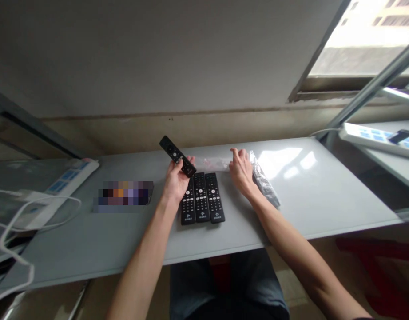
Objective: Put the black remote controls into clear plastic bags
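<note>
My left hand point(177, 180) grips a black remote control point(175, 153), tilted and raised above the table. Three similar remotes lie side by side below it: the left one point(188, 209), partly covered by my hand, the middle one point(201, 200) and the right one point(214, 200). A clear plastic bag point(212, 164) lies flat behind them. My right hand point(241, 171) is at the bag's right end, fingers curled in on it, though the fingertips are partly hidden. Beside my right wrist lies a crinkled plastic package point(266, 184) with something dark inside.
The grey table point(307, 209) meets a wall at the back. At left are a blurred-out flat object point(124, 196), a white power strip point(71, 175) and looping white cable point(16, 260). Another power strip point(377, 138) sits at right, past a metal post point(367, 91). A red stool point(380, 266) stands below.
</note>
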`<state>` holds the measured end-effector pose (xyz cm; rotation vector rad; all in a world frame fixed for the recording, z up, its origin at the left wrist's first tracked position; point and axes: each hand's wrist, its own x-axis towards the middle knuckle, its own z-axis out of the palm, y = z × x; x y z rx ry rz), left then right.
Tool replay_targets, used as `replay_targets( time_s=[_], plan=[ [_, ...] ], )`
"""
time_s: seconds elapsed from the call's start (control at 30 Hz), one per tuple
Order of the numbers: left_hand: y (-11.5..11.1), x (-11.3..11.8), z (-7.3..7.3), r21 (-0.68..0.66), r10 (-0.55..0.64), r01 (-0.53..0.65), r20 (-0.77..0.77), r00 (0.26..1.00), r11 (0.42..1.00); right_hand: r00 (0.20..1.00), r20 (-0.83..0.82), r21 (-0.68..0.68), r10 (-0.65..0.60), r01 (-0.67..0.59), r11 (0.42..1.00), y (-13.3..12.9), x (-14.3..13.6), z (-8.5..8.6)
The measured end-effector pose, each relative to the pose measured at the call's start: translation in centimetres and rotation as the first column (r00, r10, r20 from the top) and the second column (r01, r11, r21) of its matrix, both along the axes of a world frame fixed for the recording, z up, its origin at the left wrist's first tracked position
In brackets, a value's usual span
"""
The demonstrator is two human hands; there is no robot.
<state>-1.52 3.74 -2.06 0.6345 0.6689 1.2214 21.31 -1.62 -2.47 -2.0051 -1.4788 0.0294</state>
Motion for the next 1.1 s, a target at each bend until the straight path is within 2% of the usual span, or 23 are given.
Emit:
replay_targets(
  time_s=[0.07, 0.13, 0.23, 0.33, 0.43, 0.5, 0.57, 0.63, 0.67, 0.73, 0.77, 0.83, 0.9, 0.97, 1.03, 1.1],
  plan=[
    [0.1, -0.1, 0.0, -0.016, -0.005, 0.005, -0.014, 1.0, 1.0, 0.993, 0.12, 0.013, 0.022, -0.024, 1.0, -0.1, -0.4, 0.3],
    [0.2, -0.1, 0.1, -0.021, -0.007, 0.006, -0.011, 1.0, 1.0, 0.981, 0.173, 0.015, 0.092, -0.096, 0.995, -0.2, -0.9, 0.4],
    [0.1, -0.1, 0.3, -0.04, 0.011, -0.01, 0.009, 1.0, 0.999, 0.952, 0.212, -0.058, 0.22, -0.213, 0.975, -0.7, -2.1, 0.1],
    [-0.3, -0.1, 1.0, -0.01, -0.024, 0.024, -0.017, 1.0, 1.0, 0.951, 0.184, -0.045, 0.247, -0.243, 0.969, -1.3, -3.4, 0.1],
    [-1.0, 0.1, 1.7, 0.102, -0.104, 0.116, -0.122, 0.987, 0.988, 0.931, -0.046, 0.118, 0.362, -0.355, 0.927, -1.9, -4.5, 0.8],
    [-1.7, 0.4, 2.1, 0.153, -0.17, 0.202, -0.201, 0.965, 0.967, 0.85, -0.286, 0.223, 0.443, -0.391, 0.893, -2.2, -5.3, 1.2],
    [-2.3, 0.9, 2.3, 0.178, -0.272, 0.332, -0.293, 0.917, 0.926, 0.742, -0.5, 0.283, 0.447, -0.347, 0.894, -2.4, -6.0, 1.3],
    [-2.7, 1.3, 2.4, 0.207, -0.318, 0.418, -0.387, 0.865, 0.885, 0.645, -0.644, 0.301, 0.411, -0.279, 0.912, -2.4, -6.4, 1.2],
    [-2.9, 1.4, 2.4, 0.236, -0.296, 0.425, -0.435, 0.85, 0.874, 0.603, -0.695, 0.302, 0.39, -0.248, 0.921, -2.3, -6.5, 1.1],
    [-3.0, 1.4, 2.3, 0.332, -0.166, 0.396, -0.549, 0.819, 0.856, 0.55, -0.764, 0.287, 0.338, -0.179, 0.941, -2.0, -6.1, 1.1],
    [-2.9, 1.4, 2.2, 0.395, -0.072, 0.383, -0.612, 0.788, 0.835, 0.543, -0.782, 0.264, 0.306, -0.155, 0.952, -1.8, -5.6, 1.3],
    [-2.7, 1.1, 2.1, 0.517, 0.125, 0.405, -0.718, 0.685, 0.754, 0.558, -0.791, 0.194, 0.251, -0.161, 0.968, -1.6, -4.2, 1.9],
    [-2.5, 0.8, 1.8, 0.595, 0.277, 0.485, -0.768, 0.578, 0.641, 0.592, -0.771, 0.102, 0.236, -0.251, 0.962, -2.0, -2.5, 2.7],
    [-2.4, 0.7, 1.3, 0.598, 0.344, 0.59, -0.799, 0.493, 0.542, 0.606, -0.755, 0.03, 0.249, -0.348, 0.937, -3.0, -1.0, 3.2],
    [-2.3, 1.0, 0.8, 0.546, 0.364, 0.69, -0.836, 0.411, 0.475, 0.63, -0.731, -0.046, 0.264, -0.431, 0.901, -4.6, 0.3, 3.3],
    [-2.3, 1.3, 0.2, 0.507, 0.38, 0.747, -0.852, 0.36, 0.43, 0.683, -0.671, -0.136, 0.288, -0.496, 0.857, -6.2, 1.1, 2.9]
  ],
)
